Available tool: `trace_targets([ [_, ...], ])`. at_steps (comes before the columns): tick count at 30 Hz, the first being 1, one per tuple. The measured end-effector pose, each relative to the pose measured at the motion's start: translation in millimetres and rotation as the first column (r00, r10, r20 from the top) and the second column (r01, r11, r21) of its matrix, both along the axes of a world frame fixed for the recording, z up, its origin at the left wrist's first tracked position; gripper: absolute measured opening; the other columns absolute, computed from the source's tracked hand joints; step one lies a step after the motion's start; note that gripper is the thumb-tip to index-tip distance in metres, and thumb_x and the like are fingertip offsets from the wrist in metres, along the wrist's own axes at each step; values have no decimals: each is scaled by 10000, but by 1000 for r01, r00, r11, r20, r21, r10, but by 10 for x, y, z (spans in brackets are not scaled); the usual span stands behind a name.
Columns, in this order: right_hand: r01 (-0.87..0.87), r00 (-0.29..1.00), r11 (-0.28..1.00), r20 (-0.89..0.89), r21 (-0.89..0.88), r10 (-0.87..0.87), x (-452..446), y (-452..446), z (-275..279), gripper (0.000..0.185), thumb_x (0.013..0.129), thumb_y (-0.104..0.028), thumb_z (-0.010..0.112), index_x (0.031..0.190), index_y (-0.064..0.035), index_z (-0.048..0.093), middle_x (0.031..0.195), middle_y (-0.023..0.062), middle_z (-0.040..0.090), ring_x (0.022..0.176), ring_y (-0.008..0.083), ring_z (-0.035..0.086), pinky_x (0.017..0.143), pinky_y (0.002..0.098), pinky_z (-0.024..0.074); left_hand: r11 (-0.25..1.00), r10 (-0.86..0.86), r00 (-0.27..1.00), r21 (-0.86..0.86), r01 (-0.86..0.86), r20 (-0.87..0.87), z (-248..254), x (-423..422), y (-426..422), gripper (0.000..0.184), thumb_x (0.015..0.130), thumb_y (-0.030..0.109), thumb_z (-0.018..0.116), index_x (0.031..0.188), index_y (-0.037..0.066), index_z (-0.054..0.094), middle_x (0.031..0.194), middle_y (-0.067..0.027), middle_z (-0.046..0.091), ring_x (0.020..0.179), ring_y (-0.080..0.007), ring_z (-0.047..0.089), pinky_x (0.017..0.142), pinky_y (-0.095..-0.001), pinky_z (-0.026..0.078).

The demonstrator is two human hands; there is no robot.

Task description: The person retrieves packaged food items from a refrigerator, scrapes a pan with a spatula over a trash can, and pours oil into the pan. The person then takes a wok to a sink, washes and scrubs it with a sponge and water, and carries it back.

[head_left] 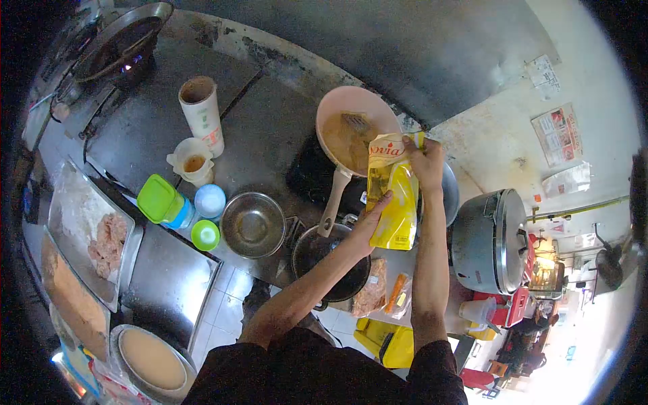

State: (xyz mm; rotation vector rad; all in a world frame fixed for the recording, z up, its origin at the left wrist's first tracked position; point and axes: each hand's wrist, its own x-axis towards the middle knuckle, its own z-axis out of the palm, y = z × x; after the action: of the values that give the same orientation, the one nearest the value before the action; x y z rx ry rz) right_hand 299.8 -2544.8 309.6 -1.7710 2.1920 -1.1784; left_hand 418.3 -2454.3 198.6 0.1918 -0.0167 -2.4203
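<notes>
Both my hands hold a yellow oil pouch (398,202) with "Sovia" printed near its top. My right hand (426,165) is closed on its upper right corner, while my left hand (371,226) grips its lower left side. Behind the pouch's upper left edge is a pink-rimmed pan (393,115) with brownish liquid and a slotted spatula (356,122) in it. The pan's light handle (334,202) points toward me. A dark wok (317,260) lies below my left forearm, partly hidden by it.
A metal bowl (253,225), green-lidded containers (160,199) and a tall cup (202,118) stand left of the wok. A large lidded pot (489,239) stands on the right. Trays with meat (108,243) and flour lie far left, near a bowl of batter (152,358). People sit in the right background.
</notes>
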Motion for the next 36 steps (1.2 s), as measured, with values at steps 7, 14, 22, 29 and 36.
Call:
trace_targets([
  [7,32,999,999,44,-34,-30,-175,190,354,169,873,-136,683,807,19,692,702,-30,612,623,61,493,552,251,394,986,-123,992,-115,123,3,-247,101,-201,420,900,315,643,1220,61,548,1107,-66,650,965,-175,647,872,-340,523],
  [14,27,996,956,94,-293,1,545,458,1094,127,858,-106,699,849,21,705,737,-28,608,699,61,489,647,230,398,995,85,996,-49,-83,34,-32,609,-399,477,910,353,617,1277,81,480,1244,-118,545,1206,-262,510,961,-456,477],
  [22,2,1000,901,24,-434,9,1141,-242,1350,207,834,-186,720,910,6,728,719,-6,632,651,70,506,582,243,426,946,108,963,-324,-23,246,-47,1972,339,555,970,430,446,1390,72,385,1376,-183,462,1170,-348,543,948,-458,488],
  [29,-32,999,970,-37,-242,24,1794,-1129,195,442,756,-434,741,726,5,696,618,158,649,543,243,632,554,393,504,943,333,756,-216,-254,564,-229,3125,938,543,963,395,429,1352,17,418,1277,-204,546,1041,-287,599,876,-389,490],
  [36,-84,978,983,173,-162,112,2800,-854,-1400,194,669,-183,667,842,-120,732,767,191,656,680,362,643,661,447,518,873,468,661,-191,-448,587,-406,3519,1186,496,964,377,465,1303,16,457,1150,-168,611,955,-269,631,781,-374,546],
])
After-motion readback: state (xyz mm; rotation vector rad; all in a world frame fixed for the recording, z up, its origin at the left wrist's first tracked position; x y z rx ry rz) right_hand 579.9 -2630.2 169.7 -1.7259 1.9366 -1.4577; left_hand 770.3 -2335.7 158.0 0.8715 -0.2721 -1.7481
